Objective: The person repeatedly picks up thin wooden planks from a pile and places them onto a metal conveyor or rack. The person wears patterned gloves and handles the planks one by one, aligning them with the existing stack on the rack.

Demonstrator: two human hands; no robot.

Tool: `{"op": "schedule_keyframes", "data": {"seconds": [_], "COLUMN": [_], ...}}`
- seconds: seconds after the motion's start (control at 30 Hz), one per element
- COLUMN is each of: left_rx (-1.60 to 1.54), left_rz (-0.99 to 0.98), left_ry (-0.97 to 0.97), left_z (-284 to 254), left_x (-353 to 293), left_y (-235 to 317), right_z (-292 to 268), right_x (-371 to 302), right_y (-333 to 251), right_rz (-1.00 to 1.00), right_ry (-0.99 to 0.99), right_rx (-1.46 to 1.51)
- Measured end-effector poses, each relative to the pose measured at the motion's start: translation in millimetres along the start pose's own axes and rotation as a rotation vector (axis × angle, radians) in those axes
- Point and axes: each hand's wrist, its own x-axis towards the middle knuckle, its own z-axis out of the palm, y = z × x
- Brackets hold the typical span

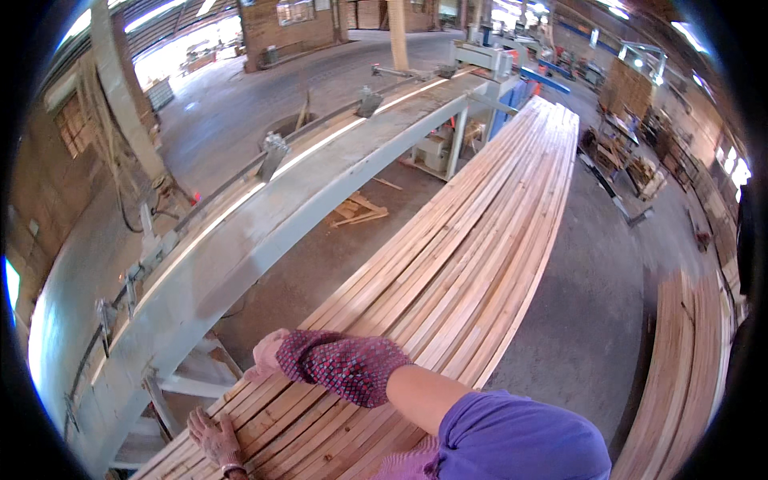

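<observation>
A long stack of pale wooden slats (480, 240) runs from the bottom of the view far into the hall. My right hand (340, 366), in a dark red patterned glove with pale fingertips, reaches across the stack from a purple sleeve. Its fingers curl over a slat at the stack's left edge. My left hand (212, 436) lies flat on the near slat ends at the lower left, fingers spread, with a band at the wrist.
A long grey machine bed (264, 216) with clamps runs parallel on the left, with a gap of concrete floor between it and the stack. A second pile of slats (688, 376) lies on the right. Scrap wood (360, 212) lies under the bed.
</observation>
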Motion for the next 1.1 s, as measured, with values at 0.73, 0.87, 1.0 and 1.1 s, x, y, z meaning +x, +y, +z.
{"op": "schedule_keyframes", "data": {"seconds": [0.73, 0.87, 1.0, 1.1], "left_rx": [-0.114, -0.108, -0.083, -0.073], "left_rz": [-0.059, -0.071, -0.066, -0.06], "left_ry": [-0.079, -0.061, -0.021, -0.037], "left_z": [-45.2, -42.1, -42.6, -39.8], "left_x": [-21.1, -17.1, -16.4, -16.7], "left_y": [15.6, 16.8, 17.2, 15.4], "right_z": [13.4, 15.5, 13.9, 15.0], "right_x": [19.4, 22.5, 22.2, 21.4], "right_y": [-5.4, -0.9, -1.4, -2.5], "right_rz": [-0.035, -0.051, -0.063, -0.065], "right_ry": [0.096, 0.123, 0.117, 0.123], "right_rx": [-0.319, -0.315, -0.329, -0.326]}}
